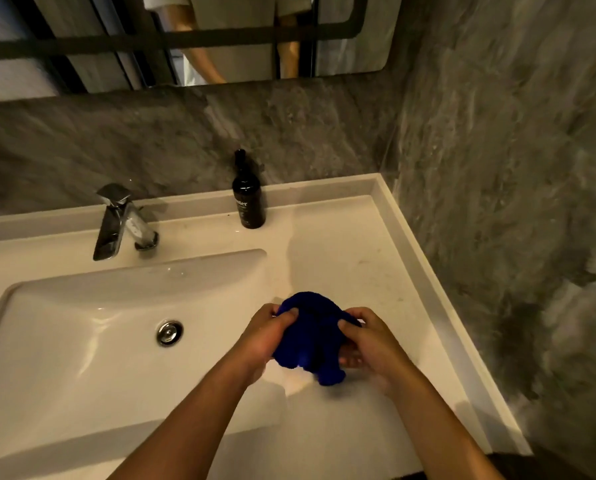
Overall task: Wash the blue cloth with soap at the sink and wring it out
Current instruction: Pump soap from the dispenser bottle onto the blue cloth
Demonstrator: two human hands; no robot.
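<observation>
two hands on the blue cloth (312, 337): left hand (267, 336) clenched on its left side, right hand (371, 344) gripping its right side. cloth bunched, held just above the white counter (341, 251), right of the sink (82, 327) basin (no water visible from tap (120, 220)). dark bottle (248, 194) upright near the back wall.

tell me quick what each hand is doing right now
Left hand: closed on the left side of the bunched blue cloth.
Right hand: closed on the cloth's right side.
</observation>
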